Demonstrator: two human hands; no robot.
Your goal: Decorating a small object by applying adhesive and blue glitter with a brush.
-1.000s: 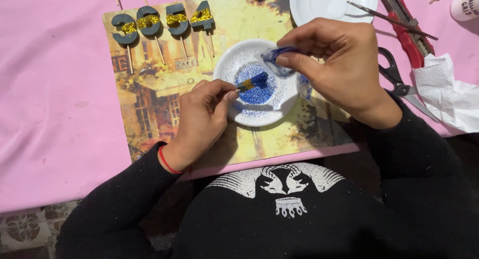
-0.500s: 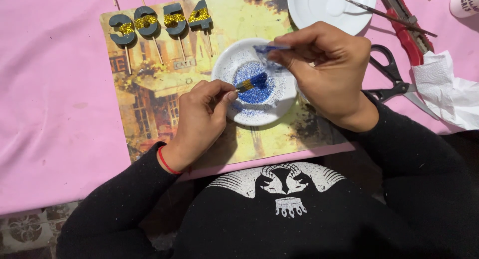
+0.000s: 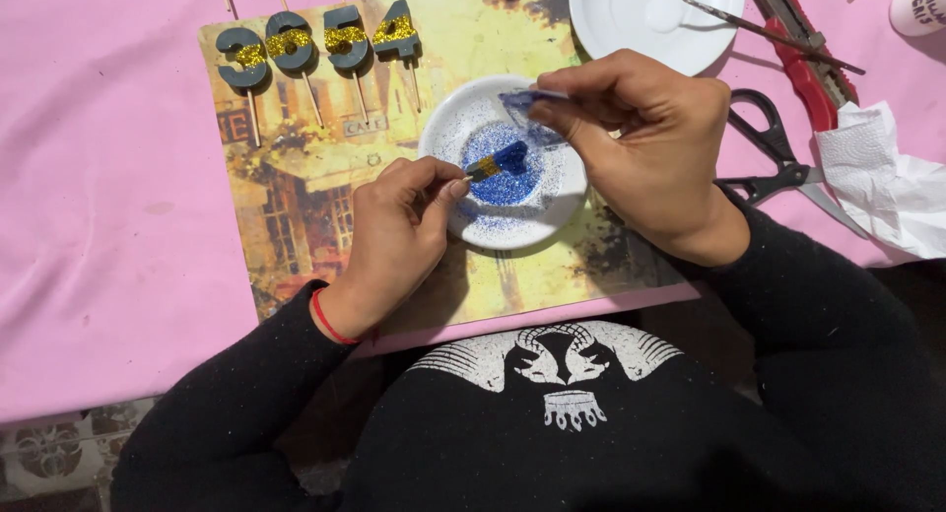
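Observation:
My left hand (image 3: 394, 226) pinches a thin stick with a small blue and gold glittered piece (image 3: 498, 162) at its tip, held just over a heap of blue glitter (image 3: 507, 189) in a white plate (image 3: 445, 118). Over the plate's far rim, my right hand (image 3: 655, 152) grips a small blue item (image 3: 520, 99); what it is I cannot tell. The plate rests on a picture placemat (image 3: 296, 206).
Several grey numerals with gold glitter on sticks (image 3: 315, 44) lie at the placemat's far edge. A second white plate (image 3: 631, 24) with a thin brush (image 3: 778, 37), a red utility knife (image 3: 803, 64), black scissors (image 3: 769, 162), crumpled tissue (image 3: 887, 182) and a white bottle (image 3: 918, 4) lie on the pink cloth (image 3: 99, 197).
My right hand has shifted a little to the left over the plate with the blue item. My left hand has kept the stick over the glitter.

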